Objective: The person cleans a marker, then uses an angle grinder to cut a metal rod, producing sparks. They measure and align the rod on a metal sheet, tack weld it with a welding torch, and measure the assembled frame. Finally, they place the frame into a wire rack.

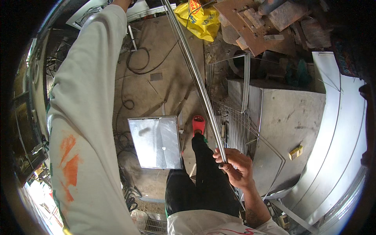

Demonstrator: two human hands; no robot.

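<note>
My right hand (pixel 238 167) is closed around the lower end of a bundle of long, thin metal rods (pixel 196 72). The rods slant up and away to the left, past the upper edge of the view. My left arm (pixel 84 98), in a pale sleeve with orange smears, stretches far forward. Only the wrist end of my left hand (pixel 124 3) shows at the top edge, so its fingers are hidden. Left of the rods, in front of my legs, stands a square, shiny metal-topped stool (pixel 147 143).
Black cable (pixel 138 73) curls over the floor (pixel 172 47). A yellow plastic bag (pixel 207 25) lies far ahead, with rusty metal plates (pixel 250 37) to its right. Wire racks (pixel 237 121) lean by a grey metal cabinet (pixel 288 117) bearing a small yellow box (pixel 295 152). A red sandal (pixel 199 122) is on my foot.
</note>
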